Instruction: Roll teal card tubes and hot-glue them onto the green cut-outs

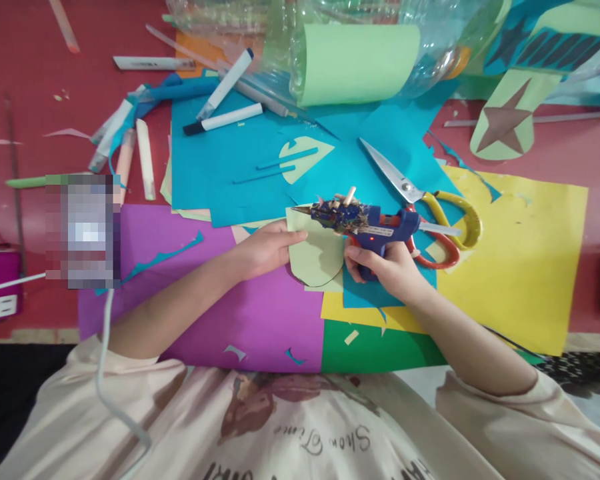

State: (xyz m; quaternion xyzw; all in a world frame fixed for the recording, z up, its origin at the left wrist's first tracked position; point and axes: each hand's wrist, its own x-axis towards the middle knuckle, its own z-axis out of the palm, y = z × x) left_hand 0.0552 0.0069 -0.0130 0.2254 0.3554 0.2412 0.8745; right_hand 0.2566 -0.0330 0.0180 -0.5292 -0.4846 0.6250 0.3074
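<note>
Evidently, the pale green paper piece (315, 257) lay at the centre of the bench (30, 87), in front of the person, its lower edge rounded and marked with a dark line. The left hand (267, 250) had its grip pinching the paper's left edge between thumb and fingers. The right hand (387, 267) had its grip closed around the handle of a blue glue gun (375, 233); a small red light glowed on its body and a stick jutted from its rear. The nozzle pointed left above the top of the paper; contact could not be determined from where I stood. Debris clung to the barrel.

Just behind the gun, scissors (390, 170) with one yellow and one red handle loop were noted. Farther back, on a blue sheet (195, 177), lay a leaf-shaped cutout (313, 163) with thin blue strips (265, 175) across it. A purple sheet (275, 320) extended to the left, a yellow sheet (520, 267) to the right. At the back were capped markers and a clear bottle wrapped in light green paper (360, 63).
</note>
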